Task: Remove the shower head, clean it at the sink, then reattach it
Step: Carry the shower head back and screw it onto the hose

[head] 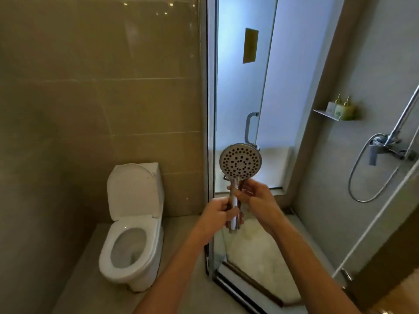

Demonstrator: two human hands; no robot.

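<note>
Hands, left (217,211) and right (254,196), grip upright shower head (239,162).

I hold the shower head (239,163) upright in front of me, its round spray face turned toward me and its chrome handle pointing down. My left hand (217,215) grips the lower part of the handle, fingers curled round it. My right hand (256,196) pinches the handle higher up, just under the round face. No hose is joined to the handle's bottom end. To the left stands a white toilet (133,227) with its lid raised against the tiled wall. Behind the shower head is a glass door (238,87) with a metal pull. Far right, the hose (360,175) hangs in a loop from the wall tap (378,148), below a small shelf (326,114) with two bottles (341,108).
</note>
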